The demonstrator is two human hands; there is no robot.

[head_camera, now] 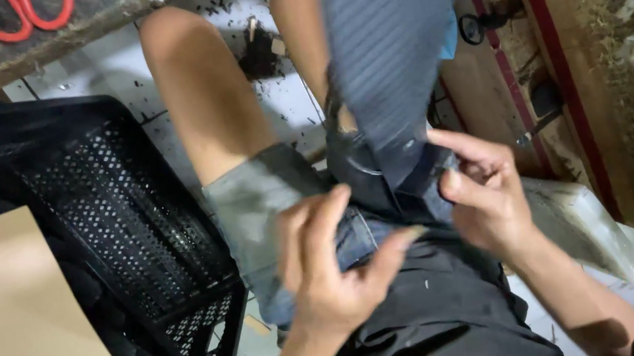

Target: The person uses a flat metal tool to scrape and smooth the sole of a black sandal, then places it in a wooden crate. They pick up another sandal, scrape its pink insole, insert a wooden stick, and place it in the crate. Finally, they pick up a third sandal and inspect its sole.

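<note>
Sitting with the grey ribbed sheet (389,44) draped over the lap so it stays put, right hand (483,192) pinching its lower edge between thumb and fingers, left hand (331,267) half-open alongside, fingers spread, black crate (109,232) within reach on the floor.

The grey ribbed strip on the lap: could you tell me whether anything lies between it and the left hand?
Nothing visible does. The right hand already pinches the grey ribbed strip at its lower end, and the left hand hovers open just beside it over the lap.
</note>
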